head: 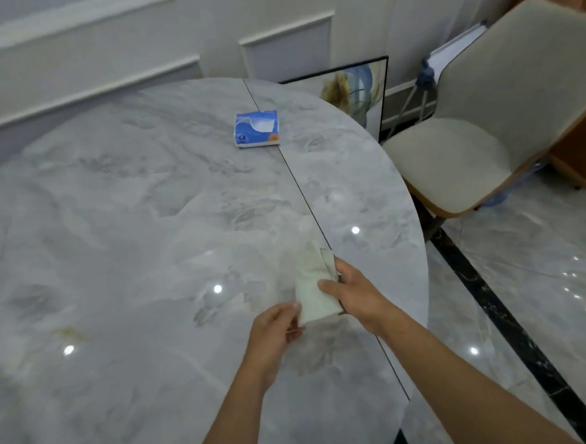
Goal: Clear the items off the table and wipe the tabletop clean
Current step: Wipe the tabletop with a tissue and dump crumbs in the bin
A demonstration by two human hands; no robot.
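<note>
Fold the tissue (316, 297) into a firm flat pad before you wipe, so it takes up the yellowish smear (69, 332) on the tabletop (135, 210) without shredding. Your right hand (354, 296) grips its right edge, thumb on top, while your left hand (275, 328) pinches its near corner, both held just above the table's near right side. The tissue pack (257, 129) lies well apart at the far side, not yet cleared.

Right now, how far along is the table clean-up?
Mostly cleared: the grey marble tabletop carries only one blue tissue packet. In hand: the left hand and right hand hold a folded white paper tissue over the surface, apparently ready for wiping. Left to do: remove the packet and wipe; a faint yellowish smear shows towards the left.
</note>
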